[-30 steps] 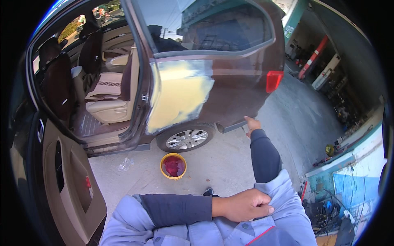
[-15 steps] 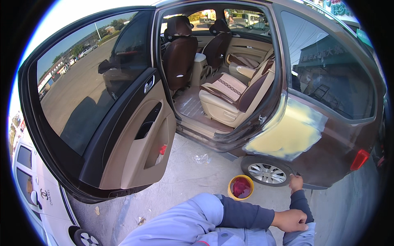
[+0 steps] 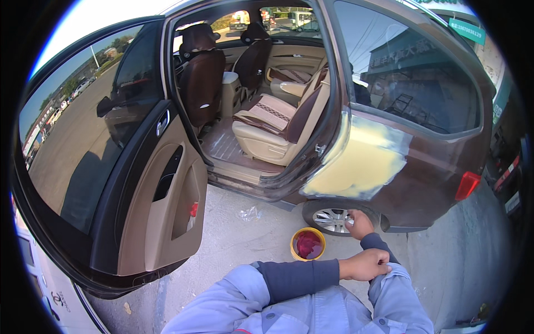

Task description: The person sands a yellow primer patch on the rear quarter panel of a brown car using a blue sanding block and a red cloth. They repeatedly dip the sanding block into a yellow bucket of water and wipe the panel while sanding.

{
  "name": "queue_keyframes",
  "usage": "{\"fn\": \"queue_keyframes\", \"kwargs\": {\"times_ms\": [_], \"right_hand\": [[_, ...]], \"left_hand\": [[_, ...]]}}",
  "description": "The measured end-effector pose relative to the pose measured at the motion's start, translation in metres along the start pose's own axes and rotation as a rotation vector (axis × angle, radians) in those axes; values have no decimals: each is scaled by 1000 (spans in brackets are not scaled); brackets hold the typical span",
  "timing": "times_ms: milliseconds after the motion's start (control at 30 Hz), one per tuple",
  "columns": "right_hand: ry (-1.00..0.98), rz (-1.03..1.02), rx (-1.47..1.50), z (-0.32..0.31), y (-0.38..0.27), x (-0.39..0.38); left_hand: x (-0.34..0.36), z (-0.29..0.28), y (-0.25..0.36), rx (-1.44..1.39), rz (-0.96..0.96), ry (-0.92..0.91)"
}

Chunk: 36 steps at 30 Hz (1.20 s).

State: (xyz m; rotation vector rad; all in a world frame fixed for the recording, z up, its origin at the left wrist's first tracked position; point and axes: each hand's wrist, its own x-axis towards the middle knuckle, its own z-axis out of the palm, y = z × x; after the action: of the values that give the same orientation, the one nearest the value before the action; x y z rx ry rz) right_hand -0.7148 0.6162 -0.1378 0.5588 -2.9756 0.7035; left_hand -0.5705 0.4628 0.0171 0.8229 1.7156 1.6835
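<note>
My left hand point(image 3: 364, 264) is closed on the rolled light-blue cuff of my right sleeve point(image 3: 396, 284), across my body. My right hand point(image 3: 359, 225) is held out in front of the rear wheel point(image 3: 327, 219), fingers loosely bent and apart, with nothing visible in them. Beyond it stands a brown car with a pale yellow filler patch point(image 3: 350, 161) on its rear panel. Below the wheel sits a yellow bucket point(image 3: 295, 253) holding red cloth and liquid.
The car's open rear door point(image 3: 142, 222) fills the left, beside the cabin with its beige seats point(image 3: 261, 139). A white vehicle point(image 3: 67, 309) is at the lower left edge. Crumpled clear plastic point(image 3: 250, 214) lies on the concrete. Dark clutter point(image 3: 509, 172) is at the far right.
The view has swung left from the garage to the open door and cabin. My right arm has swung with it, its fingers bending more. My left hand stays on the right sleeve.
</note>
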Motion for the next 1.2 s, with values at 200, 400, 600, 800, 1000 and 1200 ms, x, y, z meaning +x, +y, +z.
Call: {"fn": "queue_keyframes", "kwargs": {"times_ms": [200,400,600,800,1000,1200], "right_hand": [[597,1349,1356,-40,60,15],[459,1022,936,-57,64,19],[222,718,-227,-70,38,14],[101,414,-584,-81,39,-9],[496,1039,341,-51,86,-27],[326,1303,1107,45,137,-38]], "left_hand": [[-21,-17,9,67,33,24],[-34,6,34,15,-193,-398],[-24,33,54,-149,-75,-99],[-34,34,60,-153,81,-278],[-24,28,39,-209,243,-506],[30,-8,-42,-535,-276,-144]]}}
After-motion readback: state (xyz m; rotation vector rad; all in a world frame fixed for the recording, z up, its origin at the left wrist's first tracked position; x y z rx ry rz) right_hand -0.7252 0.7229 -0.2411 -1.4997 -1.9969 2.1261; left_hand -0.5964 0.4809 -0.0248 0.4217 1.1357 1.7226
